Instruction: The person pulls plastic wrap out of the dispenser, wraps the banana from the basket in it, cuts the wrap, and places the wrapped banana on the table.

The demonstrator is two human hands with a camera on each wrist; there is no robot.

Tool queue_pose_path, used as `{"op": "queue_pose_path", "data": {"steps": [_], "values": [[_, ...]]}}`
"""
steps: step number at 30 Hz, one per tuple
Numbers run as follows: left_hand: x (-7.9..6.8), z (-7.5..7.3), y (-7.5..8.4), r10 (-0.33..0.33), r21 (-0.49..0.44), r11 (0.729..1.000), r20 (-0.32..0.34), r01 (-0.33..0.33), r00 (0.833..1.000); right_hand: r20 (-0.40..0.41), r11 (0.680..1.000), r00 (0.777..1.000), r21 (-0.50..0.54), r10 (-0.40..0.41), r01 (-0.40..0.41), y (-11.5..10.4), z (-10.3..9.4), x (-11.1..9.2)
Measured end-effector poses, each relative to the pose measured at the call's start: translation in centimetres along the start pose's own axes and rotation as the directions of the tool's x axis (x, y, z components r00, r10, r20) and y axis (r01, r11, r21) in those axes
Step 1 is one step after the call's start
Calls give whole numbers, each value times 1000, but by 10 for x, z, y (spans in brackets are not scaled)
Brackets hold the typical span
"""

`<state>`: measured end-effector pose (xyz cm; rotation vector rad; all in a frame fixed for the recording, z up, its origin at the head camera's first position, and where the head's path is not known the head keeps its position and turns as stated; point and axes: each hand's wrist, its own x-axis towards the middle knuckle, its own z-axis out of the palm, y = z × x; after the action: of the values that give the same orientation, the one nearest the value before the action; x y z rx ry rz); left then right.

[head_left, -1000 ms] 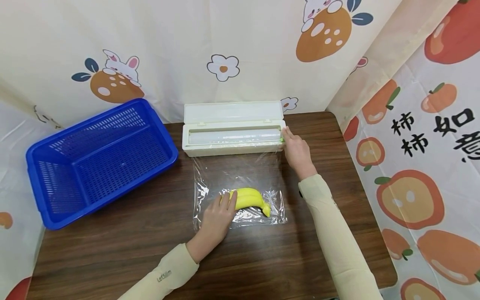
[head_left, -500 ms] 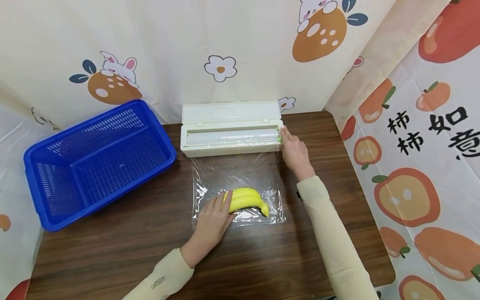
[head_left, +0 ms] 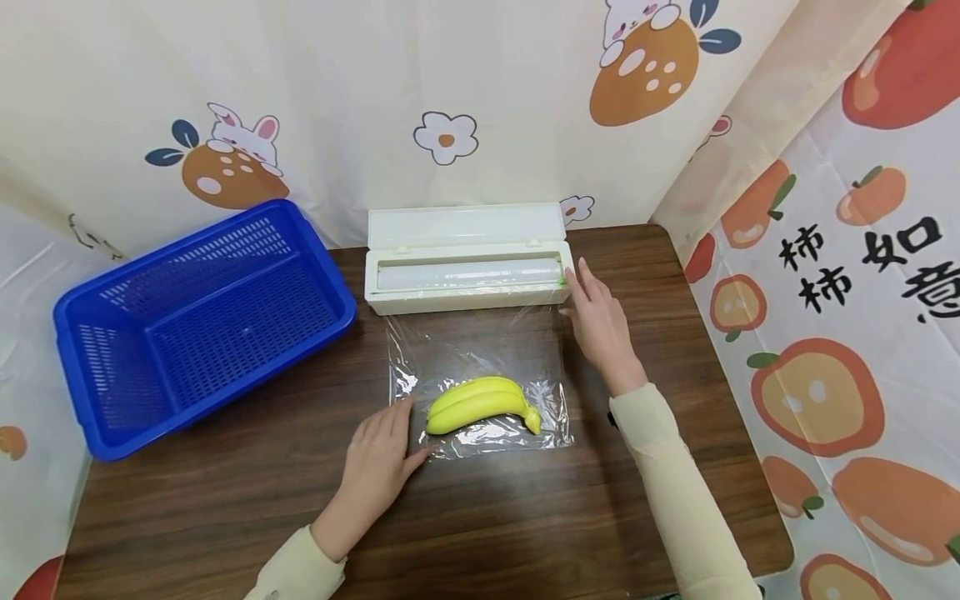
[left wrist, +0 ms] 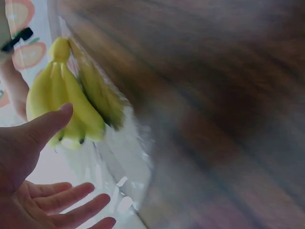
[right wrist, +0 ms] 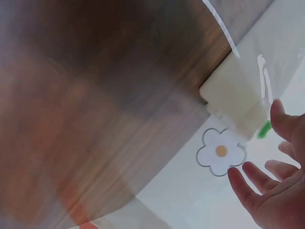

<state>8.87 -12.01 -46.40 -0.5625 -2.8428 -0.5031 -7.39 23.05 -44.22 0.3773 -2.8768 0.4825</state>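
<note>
A bunch of yellow bananas [head_left: 480, 403] lies on a sheet of clear plastic wrap [head_left: 450, 350], stem end to the right. The wrap runs out from the front of a white wrap dispenser box [head_left: 450, 302], whose lid [head_left: 465, 225] stands raised at the back. Inside the box is the wrap roll [head_left: 465, 273], with a small green piece [right wrist: 264, 129] at its right end. My left hand [head_left: 378, 454] is at the wrap's left edge, fingers extended, apart from the bananas. My right hand [head_left: 602, 327] is beside the box's right end, fingers spread and holding nothing.
A blue plastic basket [head_left: 247, 333] stands on the left of the brown wooden table [head_left: 570, 533]. Behind the box hangs a cream patterned curtain [head_left: 345, 100]; another printed cloth [head_left: 825, 317] borders the table's right side.
My left hand has let go of the bananas and moved left to the wrap's edge. My right hand has come off the box's right end, its fingers spreading. The bananas stay put.
</note>
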Motion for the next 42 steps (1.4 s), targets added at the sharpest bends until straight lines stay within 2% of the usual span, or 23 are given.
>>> {"op": "queue_pose_path", "data": {"steps": [4,9,14,18,25,28,35,42], "values": [[-9,-4,-7,-22,6,1000,20,21,1000,-127,996,989,30,-79,83,-8,0,-30],[-19,-5,-10,-21,29,999,37,20,999,-169,993,979,24,-112,118,-18,1,-65],[-26,-5,-9,-29,39,999,54,27,998,-131,994,985,5,-110,112,-25,0,-96],[-31,-3,-9,-25,58,998,44,22,999,-88,993,989,-9,-119,118,-29,0,-117],[-36,4,-11,-9,88,996,25,7,1000,63,996,994,-16,-92,93,-31,4,-147],[-36,6,-11,-16,95,995,30,13,999,116,996,990,-25,-84,88,-33,5,-155],[-35,11,-10,-25,107,994,63,18,998,182,995,981,-51,-73,83,-40,5,-162],[-33,13,-11,20,122,992,34,-24,999,175,996,982,-48,-66,76,-40,14,-163]]}}
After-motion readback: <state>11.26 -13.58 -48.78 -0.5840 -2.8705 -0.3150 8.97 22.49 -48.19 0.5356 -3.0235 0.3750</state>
